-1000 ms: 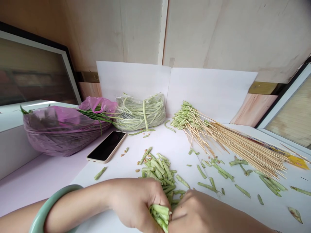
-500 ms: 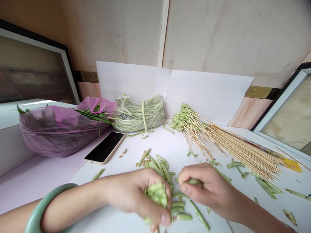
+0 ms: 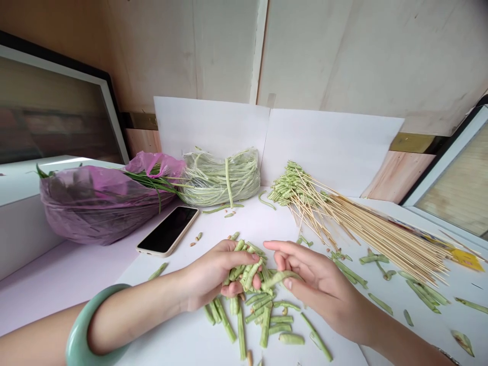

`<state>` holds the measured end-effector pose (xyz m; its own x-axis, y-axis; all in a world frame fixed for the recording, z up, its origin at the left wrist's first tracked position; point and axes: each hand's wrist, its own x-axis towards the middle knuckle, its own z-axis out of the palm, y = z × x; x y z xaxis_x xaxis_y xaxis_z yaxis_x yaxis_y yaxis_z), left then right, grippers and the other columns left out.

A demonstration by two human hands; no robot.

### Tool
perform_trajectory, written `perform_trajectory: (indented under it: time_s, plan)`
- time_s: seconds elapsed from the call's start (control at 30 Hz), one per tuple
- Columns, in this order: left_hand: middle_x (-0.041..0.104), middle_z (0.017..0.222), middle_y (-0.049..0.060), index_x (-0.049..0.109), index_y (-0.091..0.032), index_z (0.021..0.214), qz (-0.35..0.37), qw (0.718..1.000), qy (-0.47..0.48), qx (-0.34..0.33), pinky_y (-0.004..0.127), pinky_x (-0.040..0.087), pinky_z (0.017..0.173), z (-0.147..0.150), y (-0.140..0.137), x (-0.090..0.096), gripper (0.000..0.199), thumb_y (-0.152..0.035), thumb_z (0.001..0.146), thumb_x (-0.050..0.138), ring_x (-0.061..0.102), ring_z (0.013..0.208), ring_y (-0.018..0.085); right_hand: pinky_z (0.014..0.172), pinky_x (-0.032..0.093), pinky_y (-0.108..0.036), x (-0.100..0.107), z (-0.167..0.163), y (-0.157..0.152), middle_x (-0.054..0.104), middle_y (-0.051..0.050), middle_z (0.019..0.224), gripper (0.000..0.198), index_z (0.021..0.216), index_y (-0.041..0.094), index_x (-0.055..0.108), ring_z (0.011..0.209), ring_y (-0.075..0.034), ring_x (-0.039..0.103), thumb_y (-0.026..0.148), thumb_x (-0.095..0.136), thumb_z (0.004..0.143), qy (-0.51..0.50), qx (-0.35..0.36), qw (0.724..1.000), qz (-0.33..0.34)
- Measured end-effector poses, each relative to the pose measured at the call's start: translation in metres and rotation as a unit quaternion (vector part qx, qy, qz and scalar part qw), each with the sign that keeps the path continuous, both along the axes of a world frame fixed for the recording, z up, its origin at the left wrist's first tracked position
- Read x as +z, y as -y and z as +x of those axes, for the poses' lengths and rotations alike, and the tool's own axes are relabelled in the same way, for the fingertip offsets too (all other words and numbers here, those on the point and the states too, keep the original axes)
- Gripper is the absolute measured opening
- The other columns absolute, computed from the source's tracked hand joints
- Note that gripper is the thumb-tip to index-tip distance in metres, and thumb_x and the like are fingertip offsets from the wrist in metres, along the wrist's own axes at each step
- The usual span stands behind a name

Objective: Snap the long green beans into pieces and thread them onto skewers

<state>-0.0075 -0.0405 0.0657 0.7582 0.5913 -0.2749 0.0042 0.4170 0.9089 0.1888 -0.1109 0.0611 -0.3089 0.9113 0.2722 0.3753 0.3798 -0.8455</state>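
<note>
My left hand [image 3: 223, 272] is wrapped round a bunch of cut long bean pieces [image 3: 247, 272], held low over the table. Close on its right, my right hand [image 3: 320, 284] has a curved long bean piece [image 3: 280, 278] at its thumb, with the index finger stretched out toward the bunch. The fingers behind that piece are partly hidden. Under and in front of both hands lie several loose long bean pieces [image 3: 266, 325] on white paper. A small tan tip [image 3: 249, 357] shows at the bottom edge; I cannot tell what it belongs to.
Bamboo skewers [image 3: 385, 236] lie at the right, many with threaded bean bundles [image 3: 292, 183]. Behind stand a clear bag of long beans [image 3: 224, 178] and a purple bag [image 3: 99, 203] with green stalks. A phone [image 3: 168, 231] lies left. Bean scraps [image 3: 423, 290] are scattered right.
My left hand has turned and risen a little, showing the bean bunch from the side. My right hand has moved slightly and its fingers have loosened from a fist, with a curved bean piece showing.
</note>
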Motion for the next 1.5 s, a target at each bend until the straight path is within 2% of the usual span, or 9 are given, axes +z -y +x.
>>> perform_trajectory:
  time_s: [0.1,0.3,0.43,0.53,0.73,1.03,1.23,1.37,1.5]
  plan:
    - [0.057,0.058,0.001,0.059,-0.011,0.071,-0.003,1.000,-0.001,0.008,0.018,0.011,0.040,0.002,0.001,-0.001,0.024,-0.033,0.072,0.069,0.035,0.043,0.003,0.080,0.051,-0.032,-0.003,-0.003,-0.001,0.062,0.000,0.089,0.039,0.119,0.025,0.050,0.085,-0.016,0.062,0.009,0.052,0.084,-0.024,0.006,1.000,-0.008]
    - [0.044,0.048,-0.007,0.057,-0.012,0.069,0.020,1.000,-0.007,-0.010,0.018,0.015,0.036,0.003,0.004,-0.004,0.029,-0.037,0.070,0.073,0.031,0.038,0.002,0.071,0.052,-0.029,-0.009,-0.014,0.000,0.065,0.003,0.084,0.029,0.100,0.025,0.051,0.074,-0.014,0.066,0.008,0.055,0.078,0.004,-0.062,0.998,0.025]
    - [0.059,0.061,-0.001,0.060,-0.013,0.081,0.048,0.996,-0.042,-0.059,0.016,0.020,0.037,0.002,0.007,-0.003,0.033,-0.042,0.072,0.072,0.039,0.042,0.003,0.060,0.052,-0.024,-0.010,-0.017,0.002,0.059,0.005,0.080,0.023,0.091,0.025,0.047,0.067,-0.013,0.068,0.008,0.057,0.078,-0.002,-0.053,0.998,0.018]
    - [0.060,0.062,-0.001,0.058,-0.014,0.079,0.066,0.992,-0.051,-0.096,0.016,0.021,0.038,0.000,0.008,-0.003,0.036,-0.046,0.072,0.071,0.037,0.039,0.002,0.057,0.050,-0.024,-0.011,-0.017,0.002,0.059,0.005,0.073,0.020,0.088,0.025,0.044,0.063,-0.014,0.067,0.010,0.056,0.080,0.010,-0.049,0.999,0.014]
    - [0.042,0.054,-0.007,0.058,-0.014,0.076,0.090,0.992,-0.028,-0.089,0.017,0.020,0.039,-0.001,0.007,-0.006,0.035,-0.043,0.069,0.076,0.032,0.044,0.003,0.050,0.040,-0.022,-0.010,-0.015,0.003,0.049,0.006,0.063,0.018,0.074,0.022,0.049,0.055,-0.011,0.051,0.008,0.060,0.076,0.129,-0.113,0.973,0.153]
    - [0.044,0.054,-0.006,0.054,-0.014,0.070,0.104,0.992,-0.039,-0.066,0.017,0.022,0.042,-0.002,0.008,-0.005,0.037,-0.043,0.067,0.077,0.033,0.048,0.004,0.052,0.036,-0.022,-0.008,-0.012,0.006,0.045,0.004,0.066,0.025,0.068,0.020,0.046,0.056,-0.010,0.045,0.015,0.046,0.093,0.206,-0.028,0.969,0.136]
    - [0.057,0.061,-0.003,0.059,-0.013,0.075,0.096,0.990,-0.021,-0.101,0.017,0.022,0.038,-0.002,0.006,-0.008,0.037,-0.046,0.071,0.074,0.036,0.043,0.002,0.053,0.035,-0.022,-0.007,-0.013,0.007,0.045,0.003,0.067,0.023,0.073,0.020,0.051,0.056,-0.010,0.045,0.015,0.043,0.094,0.224,-0.028,0.965,0.135]
    - [0.052,0.052,-0.005,0.057,-0.013,0.067,0.112,0.986,-0.026,-0.122,0.017,0.021,0.037,-0.002,0.005,-0.007,0.036,-0.042,0.066,0.078,0.034,0.040,0.002,0.051,0.032,-0.023,-0.005,-0.013,0.010,0.044,0.004,0.065,0.022,0.072,0.020,0.050,0.055,-0.010,0.043,0.011,0.044,0.091,0.243,-0.012,0.960,0.137]
    - [0.050,0.050,-0.006,0.057,-0.013,0.061,0.126,0.971,-0.069,-0.190,0.017,0.031,0.043,-0.005,0.007,-0.003,0.033,-0.037,0.061,0.081,0.041,0.046,0.005,0.052,0.029,-0.024,0.000,-0.015,0.014,0.047,0.004,0.064,0.025,0.067,0.020,0.047,0.054,-0.010,0.040,0.010,0.045,0.090,0.279,0.086,0.943,0.158]
